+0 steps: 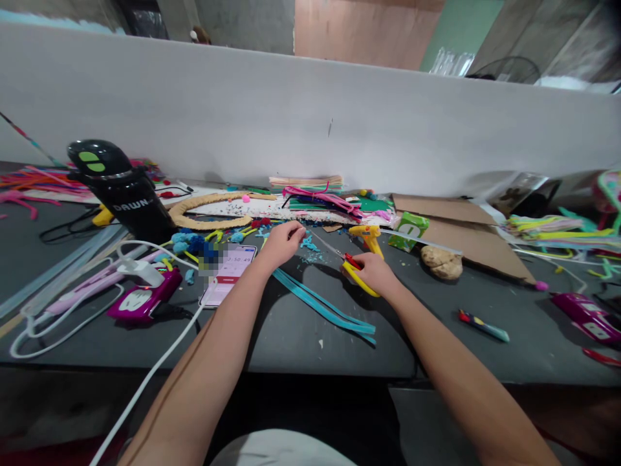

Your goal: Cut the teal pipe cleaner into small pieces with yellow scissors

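Observation:
My right hand [376, 272] grips a pair of scissors [361, 281] with yellow and red handles. The blades point up and left, toward my left hand [286, 243]. That hand is closed in a pinch just left of the blade tips; whatever lies between its fingers is too small to make out. Light-blue fuzzy clippings [309, 243] are scattered on the dark table beside the blades. Below the hands lies a bundle of blue pipe cleaners [325, 307], running down to the right. Left of it, a phone [237, 272] showing a timer lies partly behind my left forearm.
A yellow glue gun [367, 236], a green packet [409, 231] and a stone-like lump [441, 262] sit beyond my right hand. Farther right is a utility knife [484, 325]. On the left stand a black tumbler [129, 200] and a purple power strip [145, 298] with white cables.

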`<state>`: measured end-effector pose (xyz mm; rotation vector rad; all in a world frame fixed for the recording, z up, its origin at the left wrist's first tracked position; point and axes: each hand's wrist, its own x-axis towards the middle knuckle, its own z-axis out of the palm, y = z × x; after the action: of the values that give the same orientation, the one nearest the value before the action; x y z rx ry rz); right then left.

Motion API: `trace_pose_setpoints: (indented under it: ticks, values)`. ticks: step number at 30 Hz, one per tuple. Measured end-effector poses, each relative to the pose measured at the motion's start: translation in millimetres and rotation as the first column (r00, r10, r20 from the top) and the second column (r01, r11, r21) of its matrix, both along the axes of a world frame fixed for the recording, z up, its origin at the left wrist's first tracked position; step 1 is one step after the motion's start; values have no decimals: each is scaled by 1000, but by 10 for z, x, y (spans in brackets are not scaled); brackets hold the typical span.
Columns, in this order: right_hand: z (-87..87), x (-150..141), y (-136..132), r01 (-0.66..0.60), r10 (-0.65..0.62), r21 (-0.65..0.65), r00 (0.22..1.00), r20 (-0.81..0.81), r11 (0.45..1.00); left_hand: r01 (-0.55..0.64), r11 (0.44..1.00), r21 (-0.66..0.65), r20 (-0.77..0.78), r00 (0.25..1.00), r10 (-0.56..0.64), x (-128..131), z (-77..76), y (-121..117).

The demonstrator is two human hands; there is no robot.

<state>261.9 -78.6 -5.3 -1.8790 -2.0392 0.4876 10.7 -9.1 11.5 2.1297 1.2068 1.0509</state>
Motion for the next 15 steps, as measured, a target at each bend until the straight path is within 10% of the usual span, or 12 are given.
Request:
trace_pose_setpoints:
  ticks: [15]
  values:
    - [56, -18, -32, 10, -12, -38, 1000, -29, 999, 9, 1000, -4, 12, 1000, -9, 9, 12, -5]
